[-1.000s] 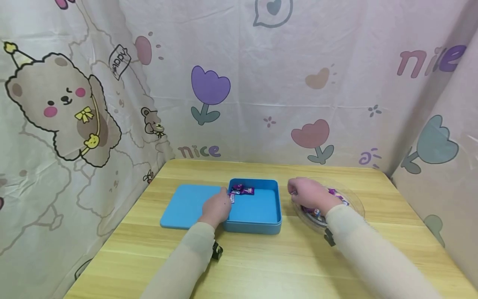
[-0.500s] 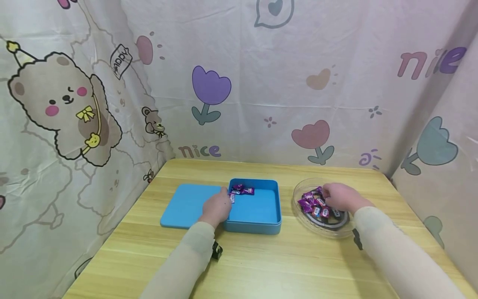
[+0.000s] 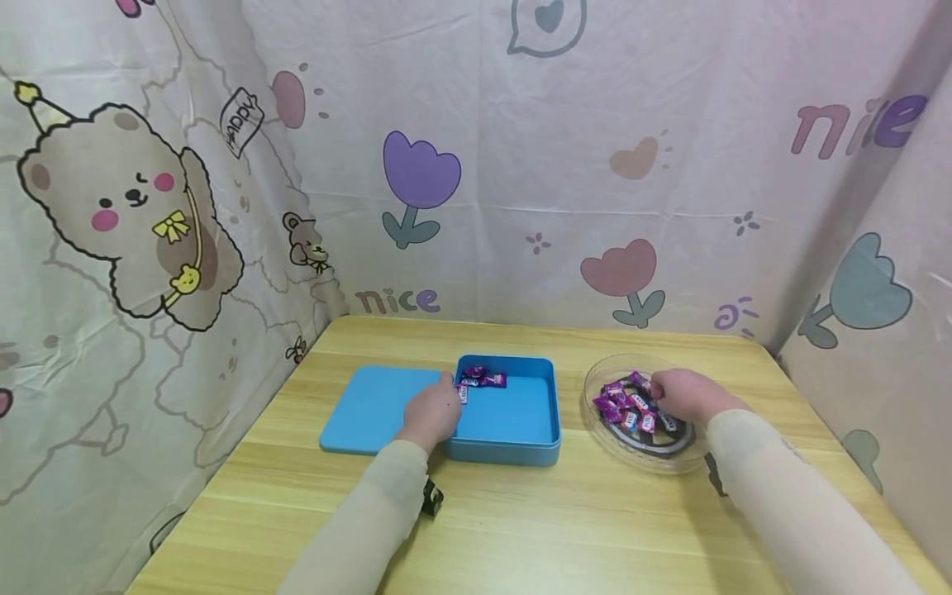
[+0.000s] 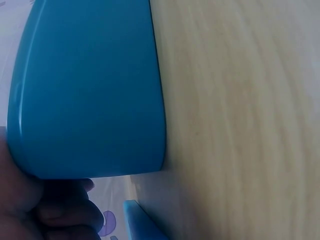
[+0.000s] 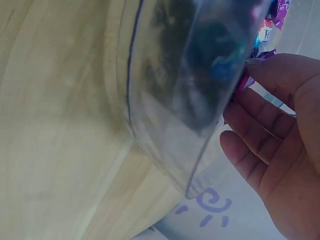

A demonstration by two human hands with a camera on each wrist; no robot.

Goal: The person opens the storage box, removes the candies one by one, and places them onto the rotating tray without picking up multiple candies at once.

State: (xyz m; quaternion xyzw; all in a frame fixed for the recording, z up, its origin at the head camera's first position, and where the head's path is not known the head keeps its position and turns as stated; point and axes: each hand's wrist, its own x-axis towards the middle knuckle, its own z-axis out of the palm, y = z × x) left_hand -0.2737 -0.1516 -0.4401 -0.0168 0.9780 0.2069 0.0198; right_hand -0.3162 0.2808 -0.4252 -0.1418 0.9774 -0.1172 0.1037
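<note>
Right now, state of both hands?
Left hand: closed, gripping the blue box at its left side.
Right hand: closed, pinching a purple-wrapped candy at the clear bowl.

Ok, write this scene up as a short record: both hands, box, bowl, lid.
Left hand: holds the left side of the box
Right hand: at the candies in the bowl; whether it pinches one is unclear
Box: blue, open, a few candies at its back left
Bowl: clear, round, right of the box
Lid: blue, flat on the table, left of the box
</note>
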